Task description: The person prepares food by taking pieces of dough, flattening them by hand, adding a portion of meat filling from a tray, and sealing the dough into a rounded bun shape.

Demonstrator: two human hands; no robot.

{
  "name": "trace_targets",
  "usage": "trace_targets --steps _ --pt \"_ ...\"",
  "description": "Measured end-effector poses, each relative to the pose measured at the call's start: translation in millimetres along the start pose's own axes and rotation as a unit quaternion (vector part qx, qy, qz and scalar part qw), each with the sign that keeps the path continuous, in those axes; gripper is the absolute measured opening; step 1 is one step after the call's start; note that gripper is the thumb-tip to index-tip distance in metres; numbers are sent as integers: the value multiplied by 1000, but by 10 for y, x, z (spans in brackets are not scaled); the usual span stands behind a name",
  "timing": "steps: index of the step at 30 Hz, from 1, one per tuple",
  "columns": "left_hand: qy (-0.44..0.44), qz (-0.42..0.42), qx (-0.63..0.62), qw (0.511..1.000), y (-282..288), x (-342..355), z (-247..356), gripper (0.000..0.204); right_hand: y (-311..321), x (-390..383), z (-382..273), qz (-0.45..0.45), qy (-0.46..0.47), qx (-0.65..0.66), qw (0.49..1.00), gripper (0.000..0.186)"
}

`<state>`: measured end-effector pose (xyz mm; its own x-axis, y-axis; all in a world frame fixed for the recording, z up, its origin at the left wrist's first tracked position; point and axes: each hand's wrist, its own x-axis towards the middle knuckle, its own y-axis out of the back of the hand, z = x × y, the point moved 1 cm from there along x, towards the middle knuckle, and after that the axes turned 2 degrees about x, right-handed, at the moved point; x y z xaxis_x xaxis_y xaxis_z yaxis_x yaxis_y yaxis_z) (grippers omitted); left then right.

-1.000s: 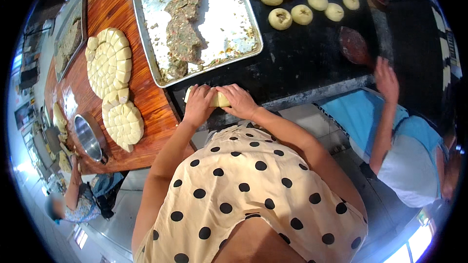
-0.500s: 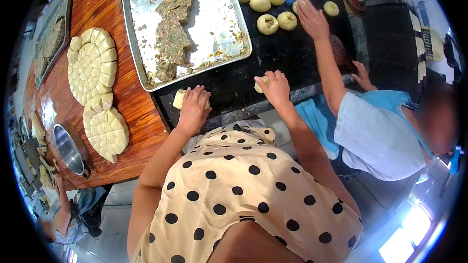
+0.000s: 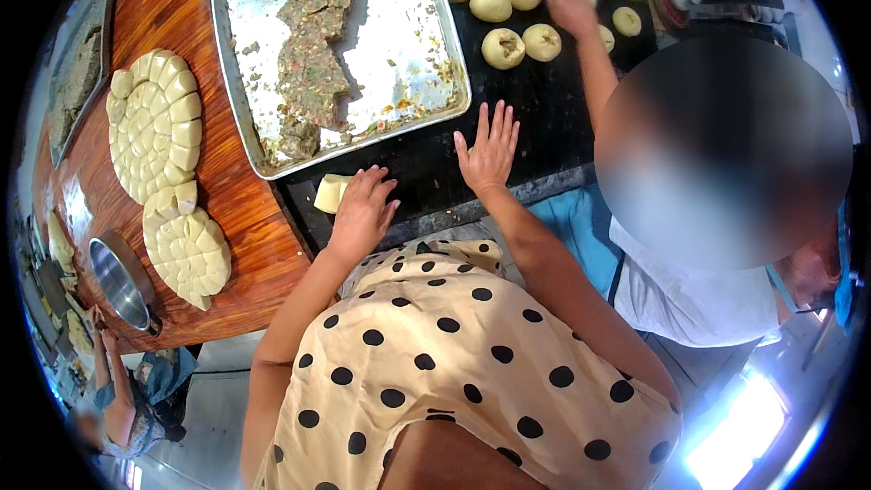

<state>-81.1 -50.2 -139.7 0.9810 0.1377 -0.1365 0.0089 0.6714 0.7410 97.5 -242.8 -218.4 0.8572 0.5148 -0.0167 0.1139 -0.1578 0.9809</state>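
Pale-yellow, short, blocky dough piece [image 3: 330,192] sits just left of left hand [image 3: 361,215] on the black flat worktop [image 3: 426,171]. Its right end is hidden by the hand, full length unclear. Visible end points left, away from that hand; long axis looks roughly left-right, can't confirm. Hands apart: left fingers loosely bent, can't tell if they grip the dough; right hand [image 3: 490,156] palm down, fingers spread, anything under palm hidden. Silver rectangular metal tray [image 3: 399,45] beyond left hand, far end cut off. Beyond right hand, co-worker's fist [image 3: 570,5] partly blocks pale round dough balls [image 3: 504,48]
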Motion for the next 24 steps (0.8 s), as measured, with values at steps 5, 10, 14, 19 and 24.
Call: trace_targets --steps 5,10,14,19,24 --pt "5 9 -11 1000 4 68 37 31 -36 93 77 -10 40 -2 999 73" --pt "-20 16 -22 999 132 92 162 31 -22 180 108 -14 53 8 998 73" --pt "-10 42 -48 998 247 -47 179 28 -217 234 226 -22 -52 173 983 67" --pt "10 30 -31 999 200 -145 183 27 -71 295 -181 27 -47 6 998 74" --pt "-17 4 -31 999 164 -116 369 26 -133 300 -135 37 -45 32 998 67"
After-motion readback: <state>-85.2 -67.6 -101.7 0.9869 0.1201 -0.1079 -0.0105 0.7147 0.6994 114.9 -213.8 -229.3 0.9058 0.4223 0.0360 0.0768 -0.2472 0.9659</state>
